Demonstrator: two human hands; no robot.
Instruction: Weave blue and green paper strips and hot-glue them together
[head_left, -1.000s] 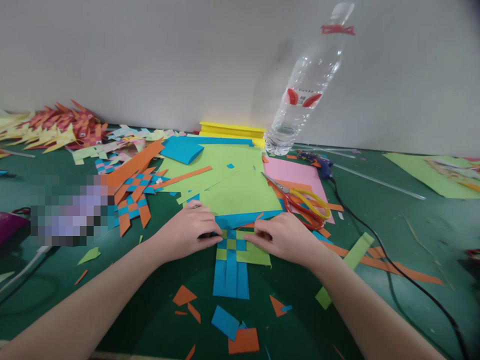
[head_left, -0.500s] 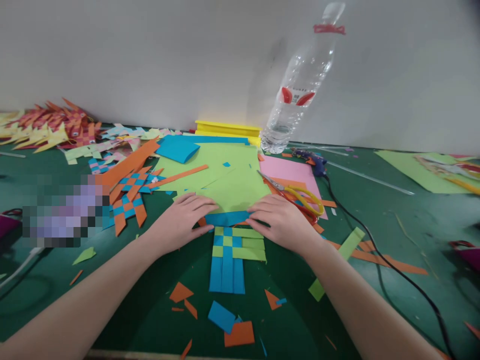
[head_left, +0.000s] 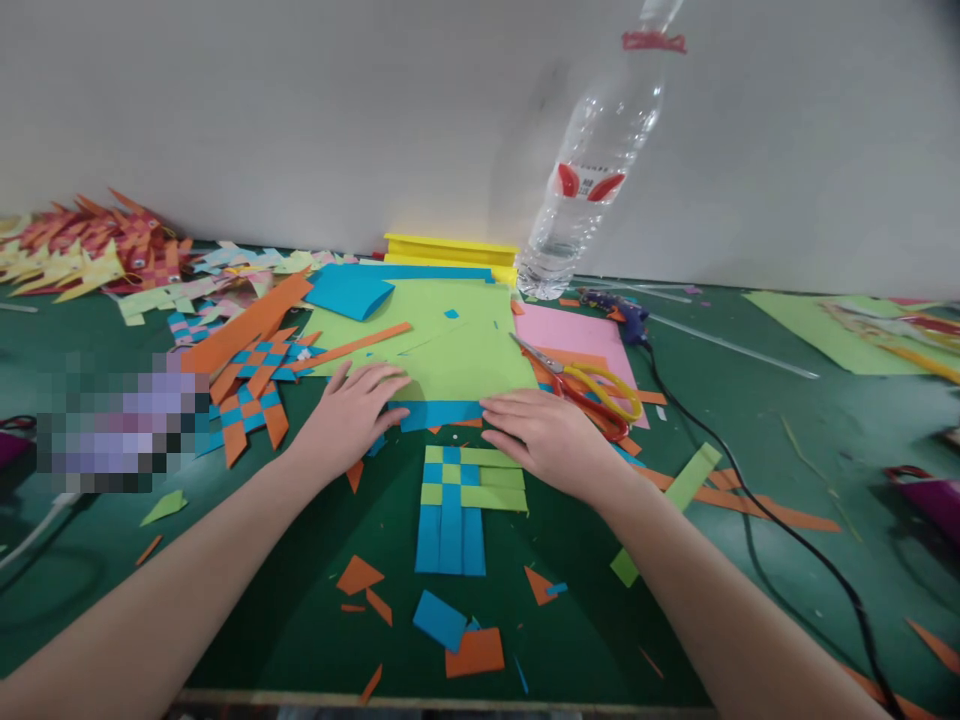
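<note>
A blue paper strip (head_left: 439, 415) lies across the near edge of the light green sheet (head_left: 465, 350). My left hand (head_left: 358, 412) rests palm down at the strip's left end, its fingers stretched out and thumb apart. At the right end, my right hand (head_left: 546, 435) lies with its fingers flat on the paper, open too. Just below the strip, between my forearms, sits a partly woven paper piece (head_left: 452, 510), with green bands crossing blue ones and both sets of loose ends showing. Yellow-and-red handled scissors (head_left: 592, 388) lie beside my right hand.
A tilted clear bottle (head_left: 592, 185) leans against the wall. Behind my right hand is a glue gun (head_left: 626, 315) with a black cord running forward. Woven orange-blue pieces (head_left: 255, 400) lie left, near a blurred-out device (head_left: 124, 420). Scraps (head_left: 474, 652) litter the front.
My left hand has moved left and a little away from me. The blue strip now sits farther from the woven piece, with a wider gap between them. The camera has shifted slightly.
</note>
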